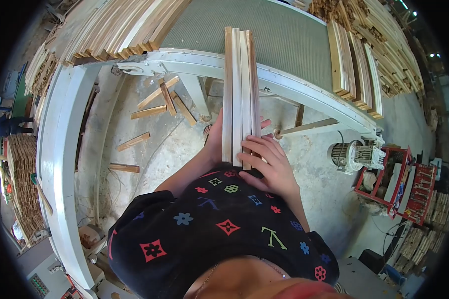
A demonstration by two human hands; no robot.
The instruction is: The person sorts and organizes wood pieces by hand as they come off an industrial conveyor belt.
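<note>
A small bundle of long, narrow wooden strips (238, 89) points away from my body, its near end against the black patterned shirt and its far part over the edge of the green belt. My left hand (216, 134) is wrapped round the bundle from the left and below, its fingers partly hidden by the wood. Over the right side and top of the strips lies my right hand (267, 162), with its fingers bent round them near the close end.
The green belt (284, 37) has a white metal frame (289, 74). Stacked strips (129, 27) lie at its left, more boards (346, 65) at its right. Loose wood pieces (149, 112) lie on the floor. A motor (346, 155) and red rack (419, 194) stand right.
</note>
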